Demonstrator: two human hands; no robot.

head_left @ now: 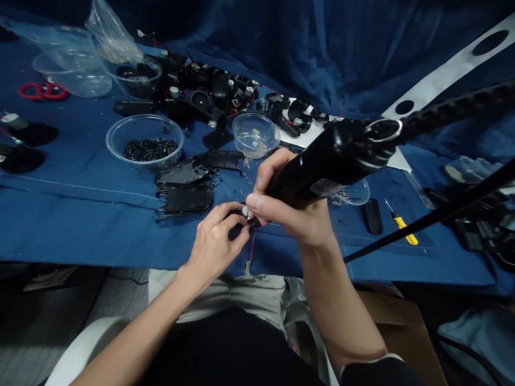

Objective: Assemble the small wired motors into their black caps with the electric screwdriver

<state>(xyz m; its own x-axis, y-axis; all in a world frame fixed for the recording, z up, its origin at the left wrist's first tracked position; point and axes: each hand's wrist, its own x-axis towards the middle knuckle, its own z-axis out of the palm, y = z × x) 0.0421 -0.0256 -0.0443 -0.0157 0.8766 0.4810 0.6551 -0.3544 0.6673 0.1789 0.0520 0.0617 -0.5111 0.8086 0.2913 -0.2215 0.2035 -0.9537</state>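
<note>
My right hand [287,206] is wrapped round a black electric screwdriver [341,155], its tip pointing down at a small black part [241,213] near the table's front edge. My left hand [217,238] pinches that small part, which has a silver piece on it and a thin red wire [251,249] hanging below. The two hands touch over the part. A coiled black cable [454,110] runs from the screwdriver's rear to the upper right.
Flat black plastic shells [183,187] lie just left of the hands. Behind them stand a bowl of black screws [145,140], a small clear bowl [255,134] and a heap of black parts [209,94]. A yellow-handled screwdriver [404,228] lies at the right; red scissors [42,90] far left.
</note>
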